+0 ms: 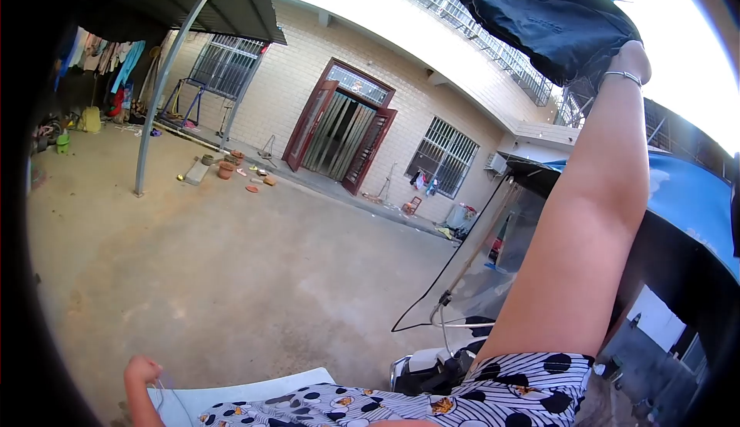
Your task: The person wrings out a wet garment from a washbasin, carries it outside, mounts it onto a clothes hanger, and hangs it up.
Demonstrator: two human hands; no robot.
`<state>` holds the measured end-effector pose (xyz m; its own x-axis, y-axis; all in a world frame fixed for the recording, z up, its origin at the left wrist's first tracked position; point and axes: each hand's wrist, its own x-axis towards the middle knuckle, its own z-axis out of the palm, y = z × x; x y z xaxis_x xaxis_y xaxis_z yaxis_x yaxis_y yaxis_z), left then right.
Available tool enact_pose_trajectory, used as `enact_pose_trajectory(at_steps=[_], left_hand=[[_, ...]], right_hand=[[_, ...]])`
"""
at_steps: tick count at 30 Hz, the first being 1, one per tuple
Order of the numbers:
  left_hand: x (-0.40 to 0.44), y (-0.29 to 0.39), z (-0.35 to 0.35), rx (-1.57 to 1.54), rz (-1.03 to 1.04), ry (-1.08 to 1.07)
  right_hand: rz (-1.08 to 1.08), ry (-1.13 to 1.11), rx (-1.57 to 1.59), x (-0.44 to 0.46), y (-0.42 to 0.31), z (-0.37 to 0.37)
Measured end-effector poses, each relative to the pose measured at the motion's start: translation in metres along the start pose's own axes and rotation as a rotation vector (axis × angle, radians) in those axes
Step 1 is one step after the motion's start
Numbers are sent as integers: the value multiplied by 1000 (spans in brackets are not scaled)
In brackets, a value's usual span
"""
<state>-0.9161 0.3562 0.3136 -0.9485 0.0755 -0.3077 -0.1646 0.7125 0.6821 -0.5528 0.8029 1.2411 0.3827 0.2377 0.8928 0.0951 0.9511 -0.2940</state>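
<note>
My right hand (634, 60) is raised high at the upper right, a metal bangle on its wrist. Its fingers are closed on a dark garment (547, 15), which spreads out to the left of the hand, partly against the sky. What kind of garment it is, I cannot tell. Low at the left edge is my left hand (143, 368), its fingers curled shut. A thin pale strand (160, 392) hangs by that hand; whatever is inside the fingers is hidden.
Below me a pale flat surface (254, 390) adjoins a scooter-like vehicle (432, 365). A blue-topped canopy (686, 207) stands close on the right. A metal post (166, 80) holds up a roof over hanging clothes. Flowerpots (225, 170) sit near the open house door (370, 149).
</note>
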Motion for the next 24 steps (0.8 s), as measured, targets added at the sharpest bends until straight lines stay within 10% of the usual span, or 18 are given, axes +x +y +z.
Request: enact_pose_trajectory(at_steps=[2,6,10,12,24], left_hand=[[17,-13,3,25,39,2],[49,-43,11,121,45,80],[20,-26,0,26,20,70],[17,-23,-4,31,23,72],[1,-75,-13,131,-58,23]], right_hand=[[257,122,565,-86,-58,-33],[267,109,562,-66,-73,-34],[-358,0,-520,46,-28,5],[40,8,-11,10,-42,7],[243,-72,340,-54,2,11]])
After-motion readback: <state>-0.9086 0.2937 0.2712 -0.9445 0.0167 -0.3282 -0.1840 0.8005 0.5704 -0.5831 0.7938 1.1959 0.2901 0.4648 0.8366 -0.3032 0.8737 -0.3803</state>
